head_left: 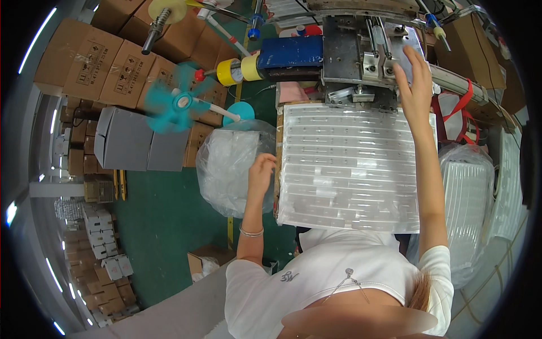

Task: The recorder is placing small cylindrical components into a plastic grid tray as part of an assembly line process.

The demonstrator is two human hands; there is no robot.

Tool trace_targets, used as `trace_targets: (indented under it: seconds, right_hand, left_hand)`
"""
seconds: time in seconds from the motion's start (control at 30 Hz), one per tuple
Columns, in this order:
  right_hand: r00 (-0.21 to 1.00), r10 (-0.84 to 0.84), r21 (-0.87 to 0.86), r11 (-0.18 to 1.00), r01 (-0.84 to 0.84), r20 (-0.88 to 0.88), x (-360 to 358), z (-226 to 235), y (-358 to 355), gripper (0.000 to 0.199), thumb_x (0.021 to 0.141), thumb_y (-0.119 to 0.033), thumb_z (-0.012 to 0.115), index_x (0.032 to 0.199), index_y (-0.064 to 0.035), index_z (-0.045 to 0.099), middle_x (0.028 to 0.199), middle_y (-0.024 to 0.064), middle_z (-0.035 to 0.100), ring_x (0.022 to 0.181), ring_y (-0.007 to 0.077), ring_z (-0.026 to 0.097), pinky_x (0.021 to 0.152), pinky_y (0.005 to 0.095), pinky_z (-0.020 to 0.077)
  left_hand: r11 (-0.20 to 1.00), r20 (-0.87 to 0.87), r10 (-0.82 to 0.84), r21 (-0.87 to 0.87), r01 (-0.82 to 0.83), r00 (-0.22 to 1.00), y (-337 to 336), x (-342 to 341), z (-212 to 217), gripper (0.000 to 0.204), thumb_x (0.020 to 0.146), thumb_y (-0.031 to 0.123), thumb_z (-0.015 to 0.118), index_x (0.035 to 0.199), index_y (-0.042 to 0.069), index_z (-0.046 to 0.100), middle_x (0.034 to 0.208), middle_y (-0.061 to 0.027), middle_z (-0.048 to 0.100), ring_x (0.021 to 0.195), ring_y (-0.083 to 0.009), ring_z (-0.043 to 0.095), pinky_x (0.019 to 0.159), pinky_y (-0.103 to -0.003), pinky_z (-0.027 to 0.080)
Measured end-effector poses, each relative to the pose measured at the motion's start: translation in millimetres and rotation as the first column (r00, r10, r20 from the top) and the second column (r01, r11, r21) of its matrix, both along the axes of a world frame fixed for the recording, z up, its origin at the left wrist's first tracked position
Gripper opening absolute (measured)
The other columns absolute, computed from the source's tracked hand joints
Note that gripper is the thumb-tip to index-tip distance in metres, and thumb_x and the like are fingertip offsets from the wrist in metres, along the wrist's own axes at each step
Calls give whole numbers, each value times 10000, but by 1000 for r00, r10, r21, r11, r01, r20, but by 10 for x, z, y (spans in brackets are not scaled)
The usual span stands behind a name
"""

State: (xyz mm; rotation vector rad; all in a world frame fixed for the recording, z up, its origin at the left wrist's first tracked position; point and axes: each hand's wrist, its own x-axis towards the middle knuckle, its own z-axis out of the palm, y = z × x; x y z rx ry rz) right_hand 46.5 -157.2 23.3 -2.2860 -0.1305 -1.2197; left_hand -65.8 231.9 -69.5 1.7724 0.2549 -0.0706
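My right hand (415, 85) is raised at the right side of a metal machine fixture (345, 53), its fingers stretched and apart. Its fingertips are by the small clamp blocks and rods (379, 39); whether they touch is unclear. Lower left, my left hand (261, 174) has its fingers curled in beside the left edge of a wide tray; what they hold, if anything, is hidden. On the tray (333, 217) lie rows of clear, narrow plastic strips or tubes (350, 147), with small whitish pieces among them. The tray spans the space between my forearms.
A bag of pale pieces (228, 161) stands left of the tray, another wrapped stack (464, 198) right. A turquoise fan (182, 101) turns at the left, blades blurred. Cartons (84, 65) and grey boxes (127, 138) stand beyond. A red strap (464, 110) hangs right of the machine.
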Motion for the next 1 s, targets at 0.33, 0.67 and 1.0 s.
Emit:
trace_targets:
  seconds: [0.33, 0.67, 1.0]
  right_hand:
    - [909, 245, 341, 932, -124, -338, -1163, -468, 244, 187, 857, -90, 579, 1025, -9, 590, 1059, 131, 605, 1028, 284, 557, 888, 344, 429]
    - [758, 539, 424, 822, -381, -366, -1459, -340, 631, 232, 811, -33, 608, 1043, -35, 595, 1046, 123, 608, 1010, 291, 577, 850, 349, 471]
    - [630, 681, 694, 656, -298, -373, -1393, -190, 603, 262, 840, -73, 621, 1098, -42, 591, 1100, 75, 629, 946, 198, 617, 785, 283, 495]
  left_hand:
    - [624, 80, -303, 770, 134, 950, -540, -308, -39, 183, 788, 191, 665, 888, 40, 638, 841, -110, 602, 790, -259, 608, 673, -354, 475]
    - [948, 28, -175, 277, 160, 984, -354, -183, 178, 96, 750, 44, 712, 807, -4, 651, 799, -36, 565, 745, -118, 514, 697, -227, 408]
    - [906, 233, -417, 181, 383, 878, -1249, 115, 735, 82, 837, 40, 610, 915, 21, 628, 852, -58, 588, 796, -158, 570, 716, -265, 449]
